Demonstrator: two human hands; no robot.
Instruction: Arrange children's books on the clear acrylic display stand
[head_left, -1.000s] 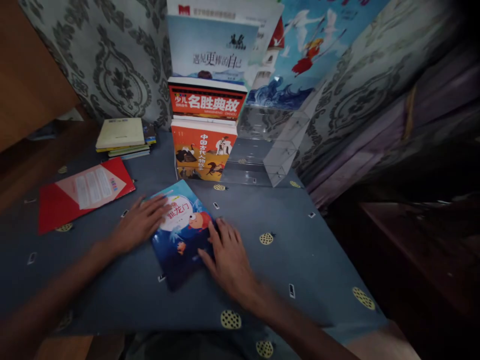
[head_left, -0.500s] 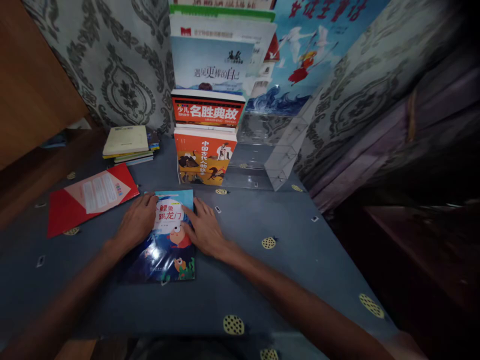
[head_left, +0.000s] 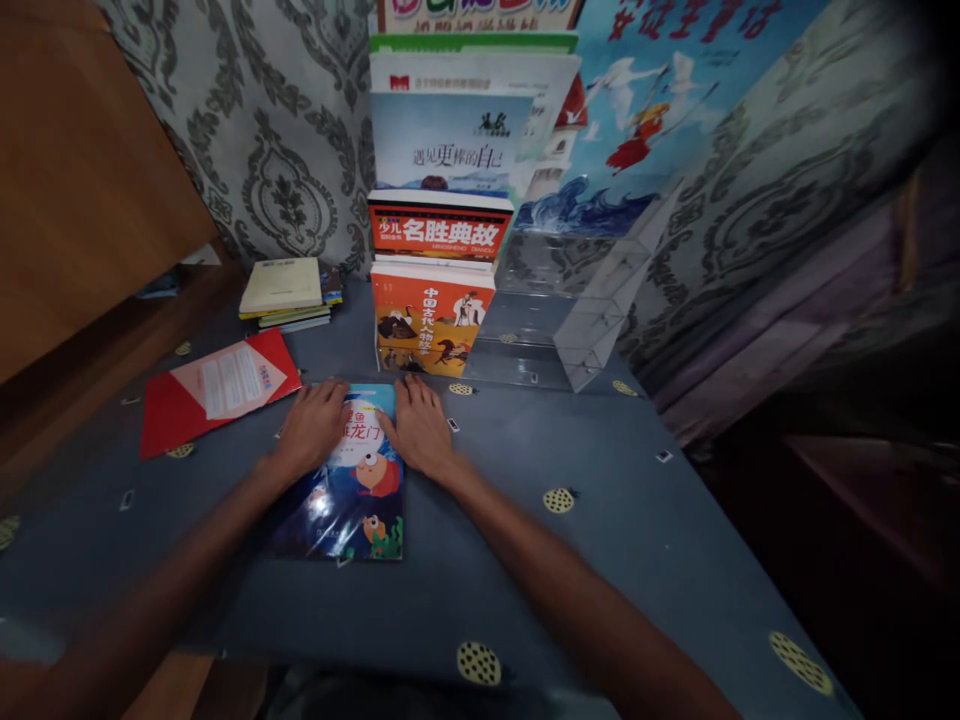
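A blue picture book (head_left: 360,510) with cartoon fish on its glossy cover lies on the cloth-covered table. My left hand (head_left: 315,425) rests over its upper left part, fingers stretched forward and covering some of the title. Along the upper right edge lies my right hand (head_left: 421,425), its fingers extended on and beside the edge and its thumb over the cover. Neither hand lifts the book. To the left of my left hand is a red book (head_left: 172,405) with a pale panel of text.
Behind the hands stands a clear acrylic rack (head_left: 592,330) holding several upright books, an orange book (head_left: 431,315) at the front. A small book stack (head_left: 281,290) sits at the back left. Patterned curtain (head_left: 292,200) hangs behind; the table's right edge (head_left: 720,530) drops into shadow.
The view has shifted, so everything appears further right. My right hand has moved up along the book's right edge, and my left hand covers more of the title. The book stays flat.
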